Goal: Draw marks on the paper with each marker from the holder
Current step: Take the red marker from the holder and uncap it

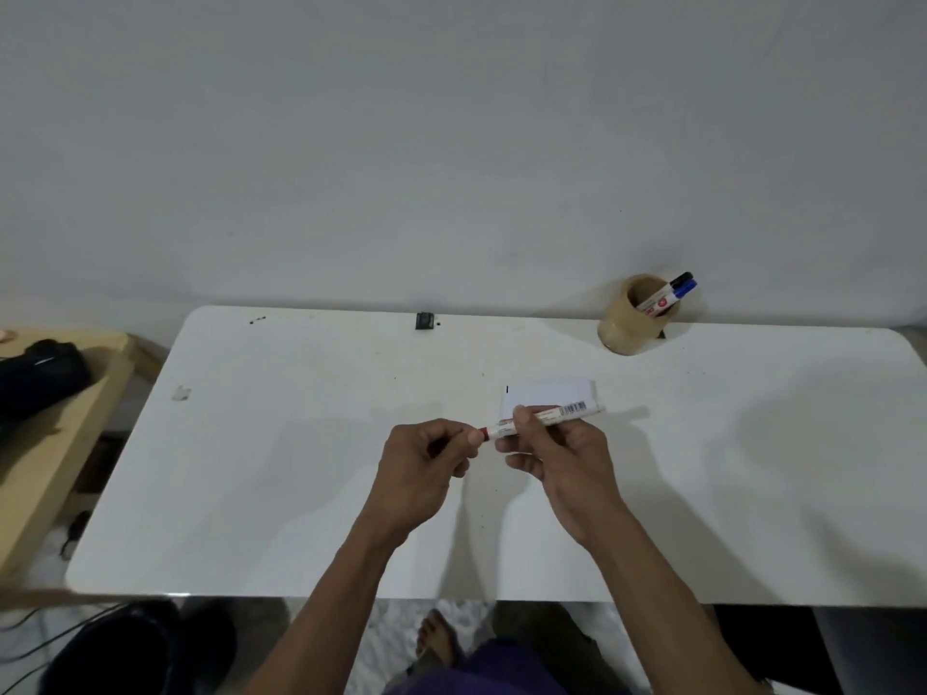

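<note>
One white table point(251, 469), plain grey wall point(451, 143), wooden bench point(60, 443) alongside

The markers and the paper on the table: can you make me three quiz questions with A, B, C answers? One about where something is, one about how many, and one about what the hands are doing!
1. Where is the holder?
A. At the far right of the table, near the wall
B. On the near left corner
C. On the paper

2. How many markers stand in the holder?
A. None
B. Two
C. Five

3. What are the hands doing with the red marker?
A. It lies alone on the table
B. Both hands hold it above the table
C. One hand drops it in the holder

Answers: 1 A, the holder sits by the far edge. 2 B, a black cap and a blue cap stick out. 3 B, the left hand pinches the red end, the right hand grips the barrel, near the paper.
</note>
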{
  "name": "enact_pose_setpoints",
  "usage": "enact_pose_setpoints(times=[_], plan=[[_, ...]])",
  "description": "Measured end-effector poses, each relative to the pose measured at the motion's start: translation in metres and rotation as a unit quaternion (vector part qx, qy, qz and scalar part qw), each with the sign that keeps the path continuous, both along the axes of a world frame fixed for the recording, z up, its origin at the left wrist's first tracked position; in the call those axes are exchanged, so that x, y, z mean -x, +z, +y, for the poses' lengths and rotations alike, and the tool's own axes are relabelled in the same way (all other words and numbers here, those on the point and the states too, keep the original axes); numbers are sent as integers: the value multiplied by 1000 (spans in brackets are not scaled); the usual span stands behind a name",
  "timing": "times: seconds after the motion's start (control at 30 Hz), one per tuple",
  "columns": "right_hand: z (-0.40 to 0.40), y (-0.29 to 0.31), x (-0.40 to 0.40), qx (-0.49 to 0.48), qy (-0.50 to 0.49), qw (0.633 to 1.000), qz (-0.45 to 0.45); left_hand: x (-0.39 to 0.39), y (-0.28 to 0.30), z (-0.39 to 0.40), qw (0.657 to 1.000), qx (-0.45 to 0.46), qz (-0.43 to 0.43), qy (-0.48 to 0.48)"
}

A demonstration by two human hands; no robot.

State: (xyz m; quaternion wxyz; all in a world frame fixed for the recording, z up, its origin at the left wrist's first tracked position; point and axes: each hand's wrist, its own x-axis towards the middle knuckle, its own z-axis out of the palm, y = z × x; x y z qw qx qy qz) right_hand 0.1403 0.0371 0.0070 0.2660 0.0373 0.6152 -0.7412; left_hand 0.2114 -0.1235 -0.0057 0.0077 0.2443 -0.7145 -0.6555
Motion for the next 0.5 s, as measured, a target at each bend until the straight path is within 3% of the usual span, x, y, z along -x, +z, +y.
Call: enact_pose_setpoints(times=[0.13, 0.27, 0.37, 0.5], plan=[[1, -8, 19, 6, 24, 999, 31, 14, -3, -2, 999, -25, -20, 5], [17, -13, 55, 36, -44, 998, 14, 32, -11, -18, 994, -77, -43, 62], [34, -16, 80, 8, -56, 998, 33, 49, -19, -33, 994, 51, -81, 51], [36, -25, 92, -27, -51, 997, 42, 86, -30, -34, 965, 224, -102, 85]])
